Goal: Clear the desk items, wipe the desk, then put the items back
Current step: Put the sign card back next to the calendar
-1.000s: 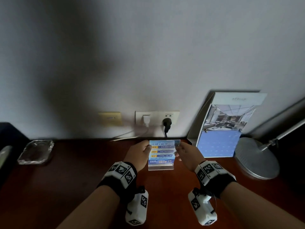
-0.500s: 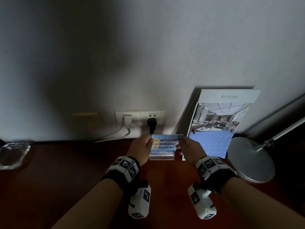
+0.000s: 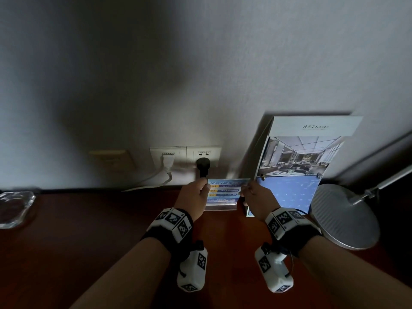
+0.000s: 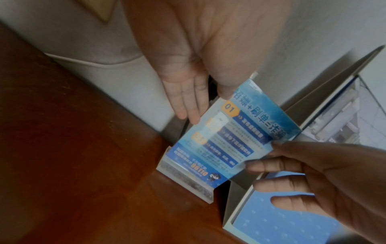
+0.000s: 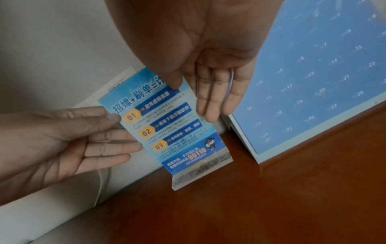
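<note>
Both hands are on the little acrylic sign (image 3: 224, 194), the clear stand with the blue card in it (orange 01, 02, 03 tags, and 96110 printed near the bottom). The left hand (image 3: 192, 199) pinches the sign's upper left edge, thumb on the front face and fingers (image 4: 185, 99) laid fairly straight behind the plastic. The right hand (image 3: 258, 200) does the same on the upper right edge, thumb in front and fingers behind. So neither hand is loose or just clenched, they're both grasping the sign.

The sign is upright at the back of the dark wooden bench (image 3: 89, 241), close to the wall, and from the wrist views its clear foot looks to be sitting on the wood. Just beside it on the right is a tall desk calendar (image 3: 296, 166) leaning against the wall, and past that the round silver lamp base (image 3: 343, 217). On the wall right behind the sign are the outlets, with a black plug (image 3: 202, 167) and a white plug (image 3: 167, 160) in them. Well off on the far left edge of the bench is a glass ashtray (image 3: 13, 208).
</note>
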